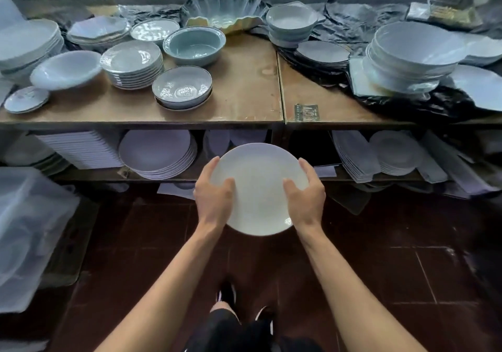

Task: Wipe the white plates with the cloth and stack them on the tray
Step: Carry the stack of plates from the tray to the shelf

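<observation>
Plate white, held in air over floor; left hand and right hand each grip opposite rims, thumbs on top.

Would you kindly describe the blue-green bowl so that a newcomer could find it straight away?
Start at the wooden table top under the window. On its left half, among stacked dishes, the blue-green bowl stands behind a grey dark-rimmed bowl. It alone is teal and deep with steep sides; its neighbours are white or grey.
</observation>
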A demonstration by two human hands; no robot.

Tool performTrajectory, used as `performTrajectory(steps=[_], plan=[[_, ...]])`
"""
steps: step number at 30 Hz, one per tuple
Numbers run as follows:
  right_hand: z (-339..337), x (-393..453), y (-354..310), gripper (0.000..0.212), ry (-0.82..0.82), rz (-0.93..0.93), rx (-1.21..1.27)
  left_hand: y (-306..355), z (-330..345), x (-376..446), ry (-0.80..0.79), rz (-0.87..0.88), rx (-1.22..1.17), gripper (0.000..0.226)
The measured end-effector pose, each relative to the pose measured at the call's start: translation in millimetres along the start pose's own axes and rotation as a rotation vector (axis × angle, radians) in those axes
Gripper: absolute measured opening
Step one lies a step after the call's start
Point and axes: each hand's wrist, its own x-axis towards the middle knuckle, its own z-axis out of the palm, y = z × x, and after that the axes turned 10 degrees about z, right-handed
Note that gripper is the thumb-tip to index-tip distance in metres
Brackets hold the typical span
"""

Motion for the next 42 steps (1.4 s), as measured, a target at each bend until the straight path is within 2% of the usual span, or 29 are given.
performTrajectory(steps=[14, 18, 23, 33, 42], plan=[[89.6, 195.8, -37.3, 0.059, 0.004, 0.073, -0.058, -27.8, 95.2, 204.4, -0.065, -0.101, -0.012, 0.063], [115.7, 243.5, -49.6, 0.059, 0.035, 0.076, -0.038, -28.3, 114.4, 258.1, -0.076, -0.082, -0.015, 0.064], [142.6, 295.3, -60.5, 0.060, 0.032, 0.102, -0.039, -25.9, 136.2, 314.4, -0.081, -0.062, -0.008, 0.062], [183.1, 427.3, -66.8, 0.061, -0.007, 0.122, -0.093, -38.4, 206.2, 418.6, -0.013, -0.172, 0.064, 0.062], [220.1, 518.2, -52.2, 0.056, -0.080, 0.157, -0.172, -75.8, 254.8, 485.6, 0.019, -0.219, 0.127, 0.056]])
